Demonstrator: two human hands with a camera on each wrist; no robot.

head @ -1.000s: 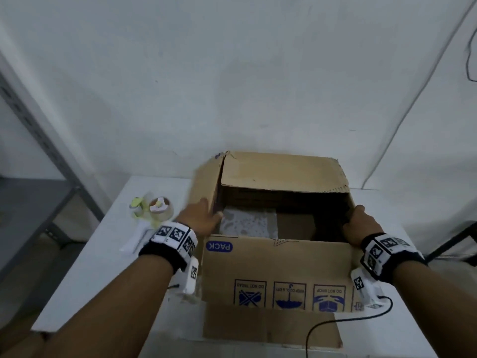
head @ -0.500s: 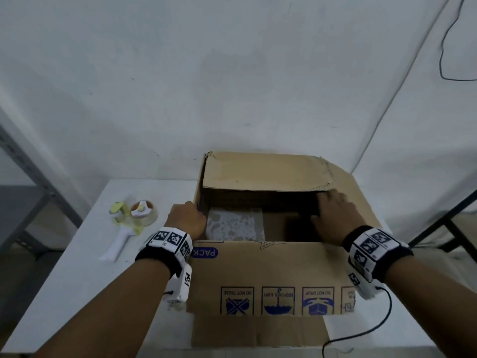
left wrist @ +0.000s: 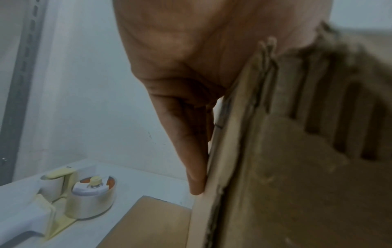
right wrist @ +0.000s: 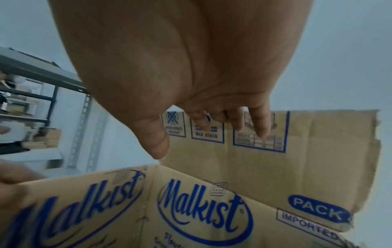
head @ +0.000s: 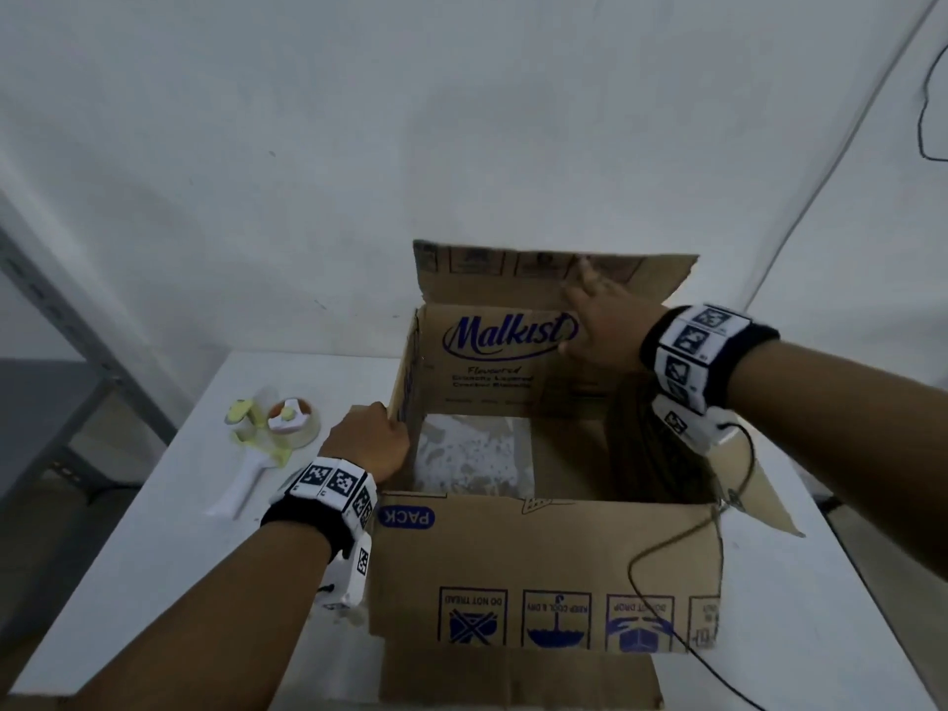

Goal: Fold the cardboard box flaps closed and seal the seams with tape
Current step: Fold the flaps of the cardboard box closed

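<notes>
The brown cardboard box (head: 544, 572) stands open on the white table, with "Malkist" printed on its inner far wall. Its far flap (head: 518, 272) stands upright. My right hand (head: 590, 300) reaches over the opening, and its straight fingers (right wrist: 260, 127) lie against that flap's printed face (right wrist: 297, 151). My left hand (head: 374, 438) grips the near edge of the upright left side flap (head: 408, 372). In the left wrist view its fingers (left wrist: 195, 167) run along the cardboard's outer face (left wrist: 214, 167); the thumb is hidden. The near flap (head: 513, 679) hangs down in front and the right flap (head: 759, 495) is splayed outward.
A tape dispenser (head: 272, 433) with a white handle lies on the table (head: 154, 556) left of the box, also in the left wrist view (left wrist: 89, 199). A grey metal rack (head: 51, 310) stands at the far left. A black cable (head: 667, 546) crosses the box's front. A white wall rises behind.
My right hand has left the box's right rim and gone to the far flap, which has swung from lying over the opening to upright. My left hand stays at the left side.
</notes>
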